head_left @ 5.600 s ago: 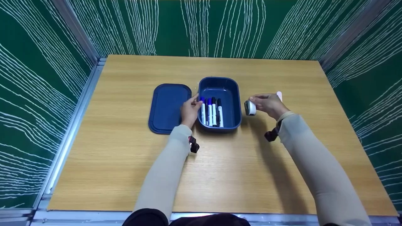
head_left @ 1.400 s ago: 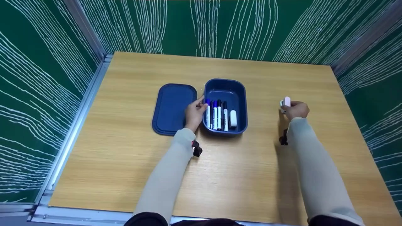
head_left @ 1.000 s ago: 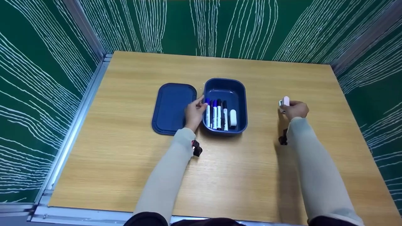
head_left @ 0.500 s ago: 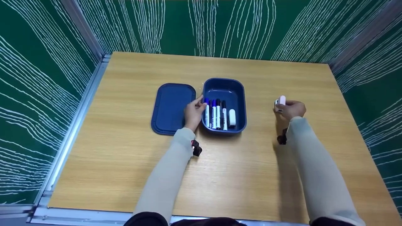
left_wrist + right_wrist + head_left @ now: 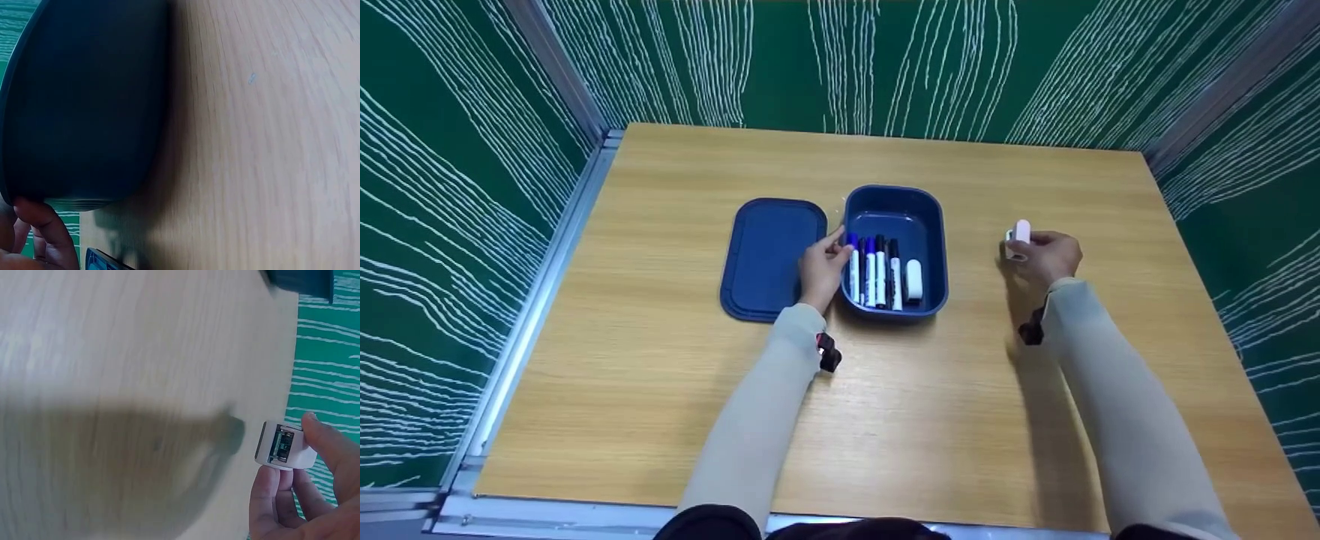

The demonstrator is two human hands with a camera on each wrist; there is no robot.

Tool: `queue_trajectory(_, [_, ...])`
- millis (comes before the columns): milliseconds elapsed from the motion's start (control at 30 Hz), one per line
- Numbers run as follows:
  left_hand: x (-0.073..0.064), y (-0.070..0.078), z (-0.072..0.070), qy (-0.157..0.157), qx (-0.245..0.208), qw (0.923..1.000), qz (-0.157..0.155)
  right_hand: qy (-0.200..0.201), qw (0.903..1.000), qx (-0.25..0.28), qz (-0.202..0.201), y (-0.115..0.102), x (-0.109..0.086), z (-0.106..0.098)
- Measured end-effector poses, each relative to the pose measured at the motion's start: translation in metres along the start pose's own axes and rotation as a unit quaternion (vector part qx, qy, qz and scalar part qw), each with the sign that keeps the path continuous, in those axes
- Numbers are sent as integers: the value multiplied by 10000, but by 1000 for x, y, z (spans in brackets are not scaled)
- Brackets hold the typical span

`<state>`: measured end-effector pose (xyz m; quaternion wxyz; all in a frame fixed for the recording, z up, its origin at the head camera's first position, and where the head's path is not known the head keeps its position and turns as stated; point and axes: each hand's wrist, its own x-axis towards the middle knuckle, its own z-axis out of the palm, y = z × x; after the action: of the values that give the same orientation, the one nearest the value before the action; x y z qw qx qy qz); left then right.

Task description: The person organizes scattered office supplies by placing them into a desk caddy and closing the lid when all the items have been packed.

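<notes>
In the head view a blue plastic box [image 5: 894, 315] stands on the wooden table. Several blue- and black-capped markers [image 5: 880, 274] lie side by side in its near left part. Beside them is a white rounded block with a dark underside [image 5: 913, 280]. My left hand [image 5: 821, 274] holds the box's left rim between thumb and finger; the left wrist view shows the fingers [image 5: 48, 233] at the wall's edge. Right of the box, my right hand [image 5: 1051, 256] pinches a small pale stapler-like device [image 5: 286, 445] above the table. A slot with metal parts shows in it.
A blue lid [image 5: 772, 259] lies flat left of the box, partly behind my left hand. Green panels with white wavy lines [image 5: 877, 67] stand around the table [image 5: 675, 420] at the back and sides. A metal rail [image 5: 532, 300] runs along the left edge.
The white block has gone from my right hand into the box. My right hand has since picked up the pale device and moves slightly left with it. My left hand stays on the rim.
</notes>
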<state>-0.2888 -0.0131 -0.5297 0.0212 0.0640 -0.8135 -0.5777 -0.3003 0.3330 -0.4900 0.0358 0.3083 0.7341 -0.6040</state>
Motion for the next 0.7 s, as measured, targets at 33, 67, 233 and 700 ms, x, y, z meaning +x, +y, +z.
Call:
queue_trajectory(33, [0, 0, 0, -11, -19, 10000, -11, -10, 9999, -149, -69, -1, -2, 1])
queue_trajectory(67, [0, 0, 0, -17, -40, 10000, -17, -21, 9994, -308, -138, -2, -4, 1])
queue_trajectory(233, [0, 0, 0, -16, -149, 9999, -53, -54, 9942, -933, -535, -11, -11, 4])
queue_trajectory(700, [-1, -1, 0, 87, 26, 9999, 145, -189, 9925, -976, -718, -30, -25, 16])
